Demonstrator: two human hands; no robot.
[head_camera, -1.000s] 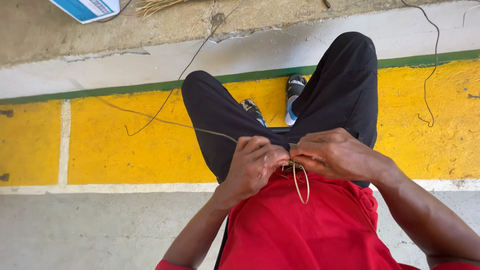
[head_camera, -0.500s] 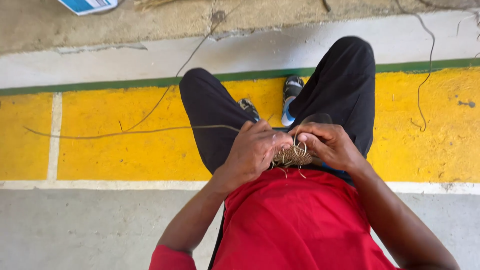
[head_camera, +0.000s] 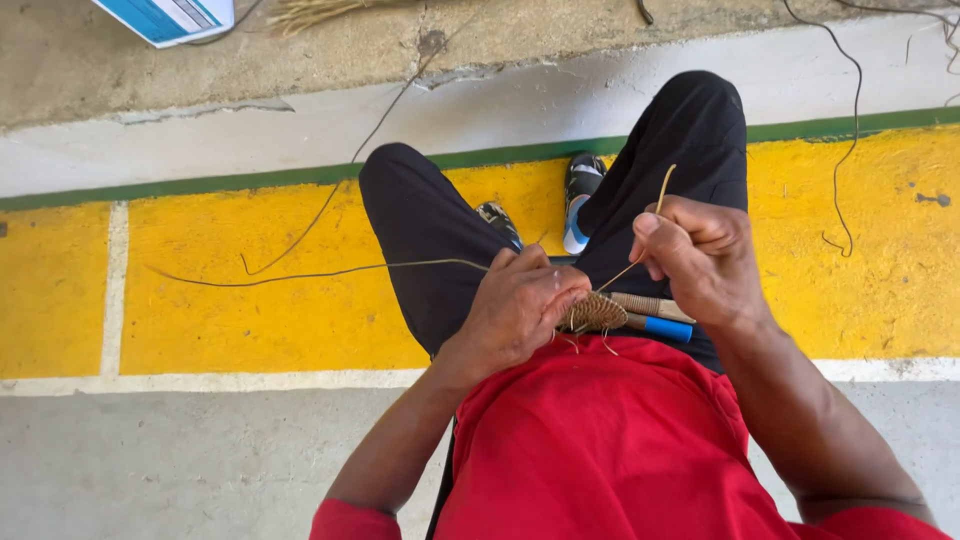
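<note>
between the two hands sits a small woven coil (head_camera: 593, 312); left hand (head_camera: 520, 310) is clamped on its edge, right hand (head_camera: 700, 258) just beside pinches a thin straw strand (head_camera: 652, 222) above it.

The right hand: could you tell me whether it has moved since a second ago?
Yes. The right hand has lifted off the small woven piece on the lap, up and rightward over the black-trousered knee, drawing a thin strand with it.

head-worn view, facing steeply down, close over lap (head_camera: 600, 460)
</note>
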